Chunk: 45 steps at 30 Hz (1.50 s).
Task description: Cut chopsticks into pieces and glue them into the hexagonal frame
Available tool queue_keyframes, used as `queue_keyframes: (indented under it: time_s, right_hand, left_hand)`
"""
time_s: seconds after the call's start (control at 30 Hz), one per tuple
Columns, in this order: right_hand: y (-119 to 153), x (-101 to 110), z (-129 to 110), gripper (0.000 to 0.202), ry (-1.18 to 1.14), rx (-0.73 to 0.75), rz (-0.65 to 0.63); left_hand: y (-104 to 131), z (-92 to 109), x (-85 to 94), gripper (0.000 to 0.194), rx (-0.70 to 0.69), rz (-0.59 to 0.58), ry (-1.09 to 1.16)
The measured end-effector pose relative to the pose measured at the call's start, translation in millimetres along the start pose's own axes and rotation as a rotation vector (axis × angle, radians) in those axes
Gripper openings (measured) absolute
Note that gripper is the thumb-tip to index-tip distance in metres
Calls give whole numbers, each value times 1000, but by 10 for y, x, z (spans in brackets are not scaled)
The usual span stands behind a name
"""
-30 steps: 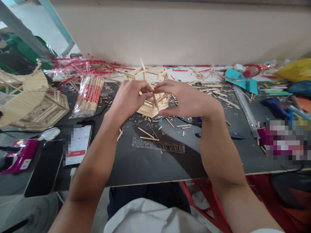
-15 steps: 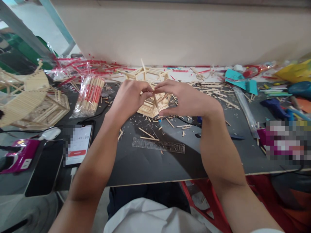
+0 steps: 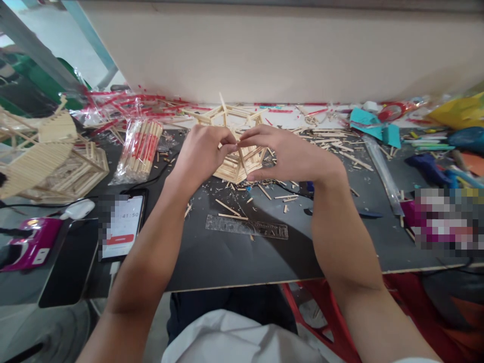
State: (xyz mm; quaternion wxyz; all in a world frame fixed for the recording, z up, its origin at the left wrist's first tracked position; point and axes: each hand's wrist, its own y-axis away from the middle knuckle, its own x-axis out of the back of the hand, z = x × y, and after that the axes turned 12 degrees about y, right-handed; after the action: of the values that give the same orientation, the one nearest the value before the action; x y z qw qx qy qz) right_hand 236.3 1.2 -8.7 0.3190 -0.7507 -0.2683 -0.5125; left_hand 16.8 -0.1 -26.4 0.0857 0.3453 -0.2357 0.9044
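Note:
A many-sided frame built of thin wooden sticks (image 3: pixel 226 173) stands on the dark table in front of me, partly hidden by my hands. On its near side a wooden stick (image 3: pixel 242 160) stands upright, slightly tilted. My left hand (image 3: pixel 202 151) has thumb and forefinger pinched at the stick's top end. My right hand (image 3: pixel 297 154) spans the same stick, with forefingers at the top and thumb by its lower end. Below the frame lie loose stick pieces (image 3: pixel 227 207) and a clear plastic ruler (image 3: pixel 246 227).
To the left are another stick model (image 3: pixel 86 174), a bag of chopsticks (image 3: pixel 139 148), a lit phone (image 3: pixel 123 227), a dark phone (image 3: pixel 70 262) and a purple power block (image 3: pixel 36 242). Stick offcuts (image 3: pixel 340 143), cyan paper (image 3: pixel 366 122) and a dark blade-like strip (image 3: pixel 368 214) lie right.
Almost nothing differs. Both hands stay at the upright stick, with only a tiny shift of the fingertips at its top.

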Motion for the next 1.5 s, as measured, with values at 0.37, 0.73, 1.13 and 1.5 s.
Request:
queue_keyframes:
  time_s: [0.37, 0.73, 1.13, 1.5]
  right_hand:
    - [-21, -19, 13, 67, -32, -56, 42]
    - [-28, -49, 17, 64, -59, -38, 56]
    - [-10, -7, -2, 62, -55, -36, 14]
    - [-7, -26, 9, 62, -35, -14, 27]
  left_hand:
    - [-28, -26, -44, 14, 43, 41, 56]
    - [-45, -59, -113, 13, -3, 93, -10]
    - [-35, -113, -74, 9, -44, 65, 94]
    - [-33, -89, 2, 12, -29, -19, 123]
